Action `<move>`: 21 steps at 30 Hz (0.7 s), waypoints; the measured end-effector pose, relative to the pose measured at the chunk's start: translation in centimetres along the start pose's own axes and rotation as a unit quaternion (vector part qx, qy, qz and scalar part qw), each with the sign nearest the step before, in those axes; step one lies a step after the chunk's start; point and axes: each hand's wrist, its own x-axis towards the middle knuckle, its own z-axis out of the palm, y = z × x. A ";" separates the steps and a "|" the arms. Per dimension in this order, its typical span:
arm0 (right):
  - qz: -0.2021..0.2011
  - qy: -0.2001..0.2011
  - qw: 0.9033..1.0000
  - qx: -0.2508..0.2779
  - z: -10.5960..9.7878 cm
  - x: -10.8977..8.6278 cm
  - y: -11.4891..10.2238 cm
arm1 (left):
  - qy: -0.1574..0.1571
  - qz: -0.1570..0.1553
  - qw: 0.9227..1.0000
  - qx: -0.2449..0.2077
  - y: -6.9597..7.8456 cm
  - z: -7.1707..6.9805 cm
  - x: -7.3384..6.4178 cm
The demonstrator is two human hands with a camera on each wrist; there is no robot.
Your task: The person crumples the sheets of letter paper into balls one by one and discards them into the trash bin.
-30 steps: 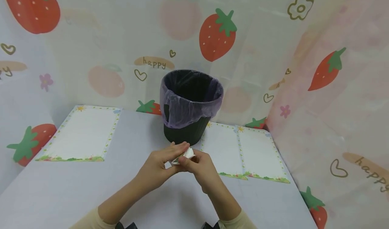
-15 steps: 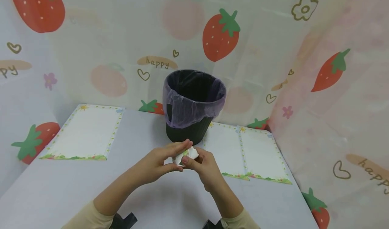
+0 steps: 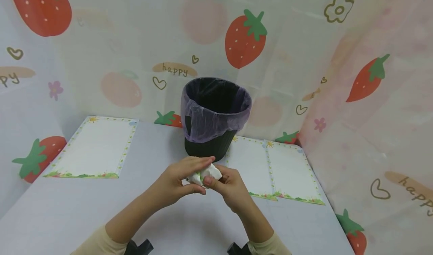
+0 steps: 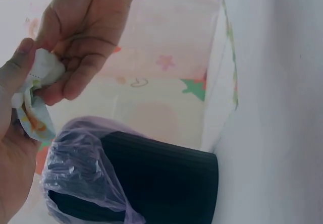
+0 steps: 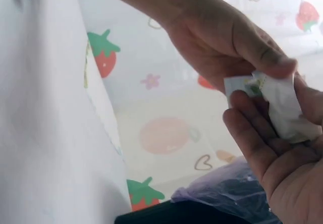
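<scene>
Both hands hold a crumpled sheet of paper (image 3: 203, 175) between them, just in front of the bin in the head view. White folds and bits of a coloured printed border show on the paper ball (image 4: 45, 70) in the left wrist view. My left hand (image 3: 174, 180) has its fingers over the top and its thumb underneath. From the other side my right hand (image 3: 231, 189) grips the paper, thumb on the near face and fingers curled behind. In the right wrist view, the fingers partly cover the crumpled paper (image 5: 285, 108).
A dark bin (image 3: 209, 148) with a purple liner bag (image 3: 213, 125) stands behind the hands. One bordered paper sheet (image 3: 94, 146) lies flat at the left. Two more, a middle sheet (image 3: 250, 165) and an outer sheet (image 3: 294, 172), lie at the right. Strawberry-printed sheeting (image 3: 135, 33) surrounds the table.
The paper has been turned and squeezed between the hands, and more of its white surface shows now. Both hands stay in nearly the same place. The bin and flat sheets have not moved.
</scene>
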 end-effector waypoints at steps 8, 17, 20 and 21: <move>0.005 -0.016 1.000 -0.026 -0.5 -0.2 -0.4 | 0.035 0.028 0.999 0.025 0.2 0.5 -0.2; -0.027 0.099 0.985 -0.138 0.2 0.2 -0.8 | 0.192 -0.062 0.979 -0.036 -0.5 0.2 -0.5; -0.068 0.084 0.976 -0.189 0.5 0.3 -0.7 | 0.228 -0.155 0.955 -0.110 0.0 0.0 -0.6; -0.076 0.085 0.972 -0.207 0.6 0.3 -0.7 | 0.235 -0.181 0.947 -0.127 0.2 0.1 -0.6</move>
